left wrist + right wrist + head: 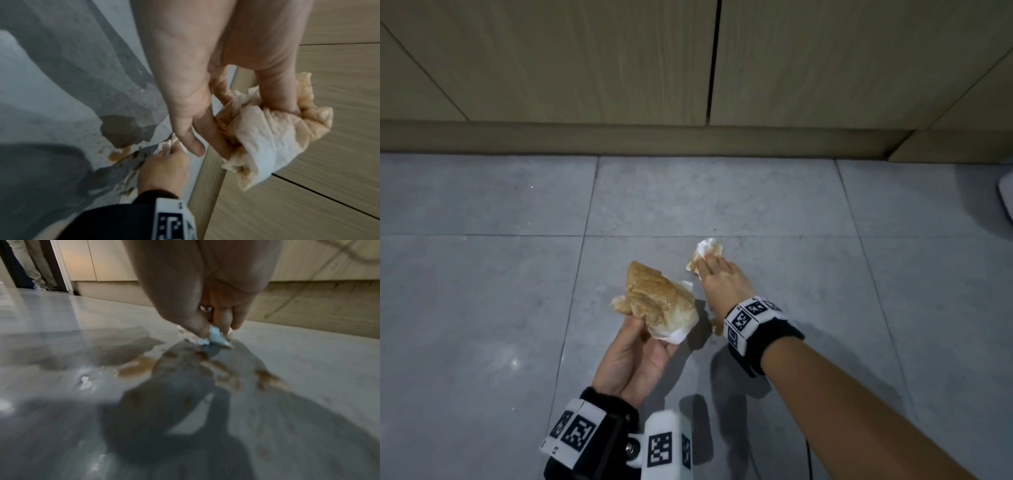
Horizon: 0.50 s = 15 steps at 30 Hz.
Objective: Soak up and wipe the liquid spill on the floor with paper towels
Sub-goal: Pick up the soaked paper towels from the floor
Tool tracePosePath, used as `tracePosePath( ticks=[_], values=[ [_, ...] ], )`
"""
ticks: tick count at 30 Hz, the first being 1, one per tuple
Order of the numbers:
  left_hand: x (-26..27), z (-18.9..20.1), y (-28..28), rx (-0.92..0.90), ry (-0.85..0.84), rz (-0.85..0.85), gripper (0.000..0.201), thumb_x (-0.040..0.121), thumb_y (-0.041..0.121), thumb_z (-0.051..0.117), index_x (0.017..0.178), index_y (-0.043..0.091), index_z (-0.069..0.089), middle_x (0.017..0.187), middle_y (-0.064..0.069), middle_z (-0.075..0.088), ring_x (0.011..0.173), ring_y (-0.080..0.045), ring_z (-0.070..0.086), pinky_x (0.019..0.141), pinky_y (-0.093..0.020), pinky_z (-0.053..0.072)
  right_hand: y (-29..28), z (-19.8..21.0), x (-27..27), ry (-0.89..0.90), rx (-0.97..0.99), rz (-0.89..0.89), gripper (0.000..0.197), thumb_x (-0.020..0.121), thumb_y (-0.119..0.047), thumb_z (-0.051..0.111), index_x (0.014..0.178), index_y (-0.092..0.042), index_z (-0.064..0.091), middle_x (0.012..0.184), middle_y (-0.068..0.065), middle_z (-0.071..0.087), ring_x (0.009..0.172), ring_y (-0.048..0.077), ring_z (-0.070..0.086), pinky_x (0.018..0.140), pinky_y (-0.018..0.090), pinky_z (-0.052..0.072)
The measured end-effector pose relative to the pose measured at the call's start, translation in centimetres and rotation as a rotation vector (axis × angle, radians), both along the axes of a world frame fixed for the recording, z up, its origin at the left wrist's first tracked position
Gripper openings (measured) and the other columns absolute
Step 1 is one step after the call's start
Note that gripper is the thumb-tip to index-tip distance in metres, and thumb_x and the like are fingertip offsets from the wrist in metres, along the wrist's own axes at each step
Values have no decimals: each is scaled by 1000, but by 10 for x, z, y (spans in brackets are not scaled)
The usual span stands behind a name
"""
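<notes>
My left hand point(654, 337) is raised above the grey tile floor point(482, 291) and grips a large wad of paper towels point(657, 305), soaked brown; the left wrist view shows the fingers curled round this wad point(273, 138). To its right, my right hand point(710, 265) reaches down to a small, partly stained paper towel point(703, 253) on the floor. In the right wrist view the thumb and fingertips pinch that small towel point(216, 339). A brown spill point(717, 327) lies on the tile under my right wrist, and brown puddles point(139, 366) show close to the fingers.
Wooden cabinet doors point(585, 68) with a recessed toe kick point(619, 140) run along the far edge of the floor. A white object point(1007, 195) sits at the right edge. A person's legs point(30, 264) stand in a doorway far left.
</notes>
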<state>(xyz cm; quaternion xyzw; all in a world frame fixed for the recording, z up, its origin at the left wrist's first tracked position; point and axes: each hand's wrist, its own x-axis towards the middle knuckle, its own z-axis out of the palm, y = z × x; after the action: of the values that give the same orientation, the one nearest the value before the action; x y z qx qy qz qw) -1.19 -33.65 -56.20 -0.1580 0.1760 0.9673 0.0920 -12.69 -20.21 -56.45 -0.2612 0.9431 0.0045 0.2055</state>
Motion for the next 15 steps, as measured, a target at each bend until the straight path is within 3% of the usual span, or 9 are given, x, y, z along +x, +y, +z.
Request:
tracePosePath(
  ticks=[2,4,6,13,15],
  values=[
    [3,5,2,-58,56,-1,62,50,23,92,105,4,70,115,-16,66,104,-26,65,84,-37,56,3,-2,-2,2,8,-3,62,90,2,45,146,-5,19,153,15,20,138,29,29,111,35,27],
    [8,11,4,-43,32,3,67,42,24,95,101,4,71,111,-15,68,100,-25,67,81,-37,57,3,5,-10,-25,25,-16,49,92,4,37,140,-6,35,144,16,37,123,33,47,97,38,41],
    [12,16,3,-45,9,4,70,37,23,96,100,4,71,109,-15,68,97,-25,68,80,-37,57,1,13,-12,-27,39,-30,42,92,4,35,131,-8,46,130,15,52,112,33,56,87,38,47],
    [12,24,-2,-49,42,23,64,43,26,94,100,6,72,111,-13,68,100,-24,67,80,-36,57,29,4,51,-16,27,-89,40,94,-4,38,131,-16,46,128,9,54,110,27,56,87,34,45],
    [9,15,-1,-37,44,15,54,58,26,87,106,6,71,117,-12,66,108,-23,64,91,-36,52,28,-9,65,66,38,-57,41,86,-4,37,119,-10,61,120,12,62,98,26,64,82,29,50]
  ],
)
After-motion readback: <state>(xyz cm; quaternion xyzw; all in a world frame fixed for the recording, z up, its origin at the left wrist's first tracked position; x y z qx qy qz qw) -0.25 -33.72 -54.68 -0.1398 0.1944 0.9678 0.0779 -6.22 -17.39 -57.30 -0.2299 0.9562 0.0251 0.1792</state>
